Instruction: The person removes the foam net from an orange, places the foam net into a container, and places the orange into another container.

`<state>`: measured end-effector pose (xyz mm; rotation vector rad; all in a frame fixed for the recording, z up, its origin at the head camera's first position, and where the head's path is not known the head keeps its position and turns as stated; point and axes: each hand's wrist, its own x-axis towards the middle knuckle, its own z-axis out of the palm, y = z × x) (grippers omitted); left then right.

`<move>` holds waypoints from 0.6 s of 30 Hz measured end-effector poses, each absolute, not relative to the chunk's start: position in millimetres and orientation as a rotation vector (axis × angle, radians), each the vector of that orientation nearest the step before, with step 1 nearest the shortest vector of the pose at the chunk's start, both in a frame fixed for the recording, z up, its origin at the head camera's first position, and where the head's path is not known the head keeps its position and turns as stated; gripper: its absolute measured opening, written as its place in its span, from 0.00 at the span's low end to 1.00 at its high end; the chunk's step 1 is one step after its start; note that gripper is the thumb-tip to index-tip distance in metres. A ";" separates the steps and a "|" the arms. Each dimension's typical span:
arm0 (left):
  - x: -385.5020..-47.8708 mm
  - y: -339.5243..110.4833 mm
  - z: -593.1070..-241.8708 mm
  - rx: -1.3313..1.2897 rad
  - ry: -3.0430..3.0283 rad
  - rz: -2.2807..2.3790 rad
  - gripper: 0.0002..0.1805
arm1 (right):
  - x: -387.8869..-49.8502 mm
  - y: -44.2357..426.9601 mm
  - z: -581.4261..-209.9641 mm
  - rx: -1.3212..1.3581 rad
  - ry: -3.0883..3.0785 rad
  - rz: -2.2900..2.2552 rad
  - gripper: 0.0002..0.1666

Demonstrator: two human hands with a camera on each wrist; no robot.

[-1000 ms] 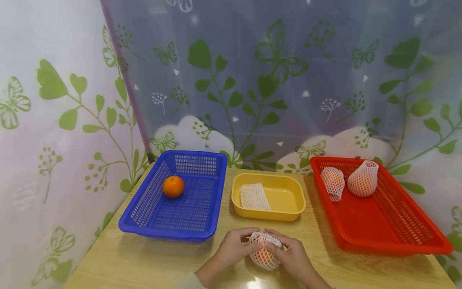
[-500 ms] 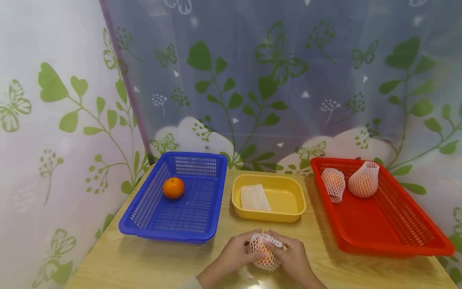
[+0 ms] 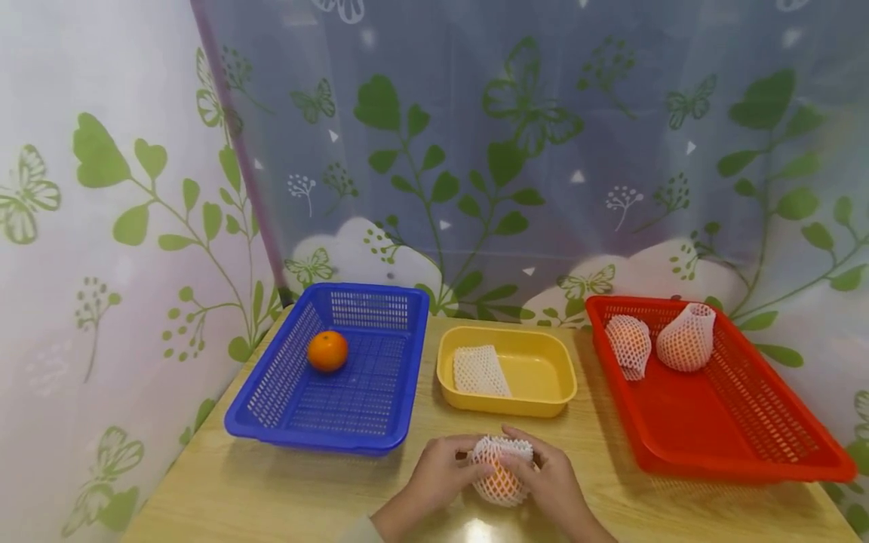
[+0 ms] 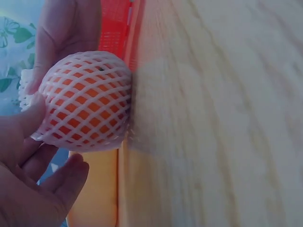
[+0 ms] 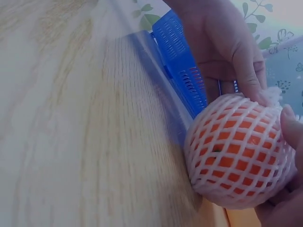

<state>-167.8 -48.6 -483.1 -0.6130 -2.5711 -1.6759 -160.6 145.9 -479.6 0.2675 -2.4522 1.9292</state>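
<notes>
An orange (image 3: 503, 483) sits inside a white foam net (image 4: 90, 101) on the table, in front of the yellow tray. From the left, my left hand (image 3: 441, 469) grips the netted fruit, its thumb on the near side. My right hand (image 3: 551, 475) pinches the net's upper part from the right, thumb in front. Both wrist views show the mesh stretched round the fruit, with the net's gathered rim (image 5: 272, 96) between the hands. Some fingers behind the fruit are hidden in the head view.
A blue basket (image 3: 407, 362) at left holds one bare orange (image 3: 328, 351). The yellow tray (image 3: 543, 407) in the middle contains flat white foam netting (image 3: 480, 371). At right, a red basket (image 3: 686, 422) holds two netted fruits (image 3: 686, 341). Patterned curtains hang behind.
The net's top edge has been pulled up and sits more level over the orange. My fingers have shifted slightly along the rim; the baskets and tray stay put.
</notes>
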 end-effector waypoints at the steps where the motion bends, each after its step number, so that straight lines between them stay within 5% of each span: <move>1: -167.6 -47.7 -482.4 -0.605 -2.570 -1.638 0.17 | -159.8 147.3 -479.0 0.278 -2.480 1.932 0.26; 13: -166.6 -36.7 -479.3 -0.457 -2.524 -1.520 0.04 | -161.2 154.4 -481.0 0.311 -2.650 1.885 0.33; 18: -168.3 -35.0 -478.8 -0.376 -2.528 -1.473 0.09 | -163.1 155.8 -479.6 0.343 -2.671 1.842 0.32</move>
